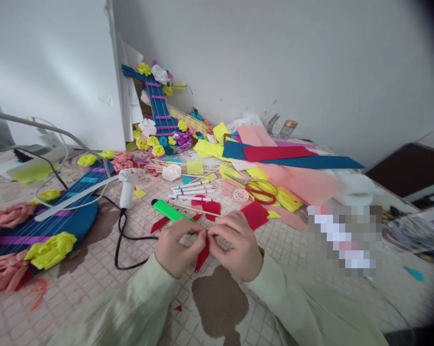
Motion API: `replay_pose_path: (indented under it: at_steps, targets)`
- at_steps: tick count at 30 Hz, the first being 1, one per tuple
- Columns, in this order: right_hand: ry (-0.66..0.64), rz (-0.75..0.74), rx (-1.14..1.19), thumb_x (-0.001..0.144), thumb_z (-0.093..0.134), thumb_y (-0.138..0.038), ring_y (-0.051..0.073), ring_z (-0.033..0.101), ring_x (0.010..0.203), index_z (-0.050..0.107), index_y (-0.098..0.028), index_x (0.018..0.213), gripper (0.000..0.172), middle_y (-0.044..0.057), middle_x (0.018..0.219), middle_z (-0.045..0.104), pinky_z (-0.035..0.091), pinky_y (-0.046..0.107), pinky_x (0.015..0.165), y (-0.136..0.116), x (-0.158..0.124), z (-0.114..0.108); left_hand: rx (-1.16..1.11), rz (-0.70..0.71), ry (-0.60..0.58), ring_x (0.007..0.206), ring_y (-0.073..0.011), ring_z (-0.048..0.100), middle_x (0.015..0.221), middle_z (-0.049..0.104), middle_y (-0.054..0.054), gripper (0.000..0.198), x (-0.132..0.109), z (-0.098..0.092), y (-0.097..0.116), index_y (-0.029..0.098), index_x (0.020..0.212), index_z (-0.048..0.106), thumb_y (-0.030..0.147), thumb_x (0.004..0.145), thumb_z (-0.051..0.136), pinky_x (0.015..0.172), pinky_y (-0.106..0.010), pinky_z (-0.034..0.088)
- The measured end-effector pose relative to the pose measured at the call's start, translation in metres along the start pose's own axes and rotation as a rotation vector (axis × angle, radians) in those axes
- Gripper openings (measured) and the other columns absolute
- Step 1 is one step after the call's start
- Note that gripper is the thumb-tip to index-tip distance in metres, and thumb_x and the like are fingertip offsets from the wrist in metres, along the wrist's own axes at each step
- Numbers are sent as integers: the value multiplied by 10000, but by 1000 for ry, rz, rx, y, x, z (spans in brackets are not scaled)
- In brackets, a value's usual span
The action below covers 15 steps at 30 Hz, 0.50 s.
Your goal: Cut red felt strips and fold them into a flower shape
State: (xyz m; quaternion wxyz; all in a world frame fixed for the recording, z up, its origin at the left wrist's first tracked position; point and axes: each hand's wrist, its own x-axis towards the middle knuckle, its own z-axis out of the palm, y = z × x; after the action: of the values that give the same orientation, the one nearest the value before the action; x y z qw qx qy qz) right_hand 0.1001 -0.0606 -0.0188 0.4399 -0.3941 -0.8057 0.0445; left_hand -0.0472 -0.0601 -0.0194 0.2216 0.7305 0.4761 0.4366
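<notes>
Both hands meet over the middle of the table, thumbs and fingertips pinched together. My left hand [179, 245] is closed on a small piece of red paper [202, 256], whose pointed end hangs down below the fingers. The same piece is pinched by my right hand [236, 245] from the other side; its upper part is hidden by the fingers. Just beyond the left hand lies a bright green utility knife [172, 211]. A thin wooden stick [191, 208] and cut red paper [255, 215] lie beyond the hands.
Scissors with yellow and red handles [262, 191], several markers [191, 191] and a tape roll [240, 195] lie ahead. A white glue gun [126, 192] with a black cord stands left. Paper guitars [83, 206] with crepe flowers are at left and back. Coloured paper strips [303, 161] pile up behind.
</notes>
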Motion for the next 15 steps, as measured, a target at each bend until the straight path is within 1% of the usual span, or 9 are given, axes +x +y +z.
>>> replay_pose_path:
  at_steps: [4, 12, 15]
  targets:
    - [1, -13, -10, 680, 504, -95, 138, 481, 665, 532, -186, 657, 98, 11, 655, 549, 386, 325, 690, 0, -1, 0, -1, -70, -22, 571, -141, 552, 591, 618, -24, 124, 1, 0, 0, 152, 601, 597, 199, 677, 511, 571, -241, 449]
    - [2, 11, 0, 676, 504, -99, 138, 480, 659, 513, -180, 649, 86, 9, 636, 539, 380, 322, 685, -2, 0, 0, -39, -105, -20, 566, -139, 553, 587, 619, -26, 141, 1, 0, 1, 145, 592, 604, 220, 672, 515, 565, -234, 447]
    - [-6, 12, 0, 680, 496, -103, 142, 483, 663, 513, -182, 650, 87, 10, 636, 538, 377, 325, 687, -2, 0, -1, -58, -150, -17, 550, -138, 552, 572, 621, -24, 143, 2, 0, 1, 141, 588, 605, 223, 661, 514, 549, -230, 449]
